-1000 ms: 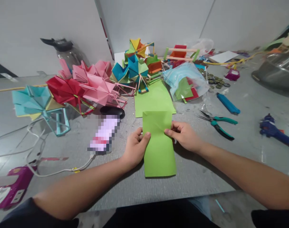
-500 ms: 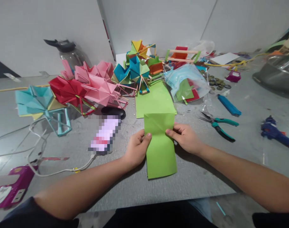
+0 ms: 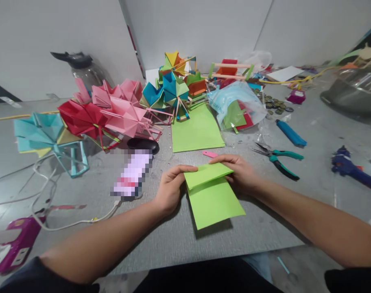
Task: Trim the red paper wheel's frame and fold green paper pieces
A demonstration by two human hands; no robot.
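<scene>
Now your green sheet (image 3: pixel 214 199) looks different from a moment ago: its far half, which stood up flat in front of you, has come down toward you and lies folded over the near half, and the whole sheet has swung so its near corner points toward the right. Your left hand (image 3: pixel 170 189) pinches the left end of the folded flap between thumb and fingers, and your right hand (image 3: pixel 240 173) pinches the right end the same way, fingers curled over the top edge. The sheet rests on the surface near its front edge, directly before you, the flap lifted slightly, not yet pressed flat. With the flap down, a small pink piece (image 3: pixel 210 154) shows just beyond your right hand, and behind it lies the stack of green paper (image 3: pixel 196 132) toward the middle of the surface. To my eye the fold is made but the crease is not set; the edges seem a little out of line. The pliers (image 3: pixel 278 158) lie to the right, well apart from your hands.
</scene>
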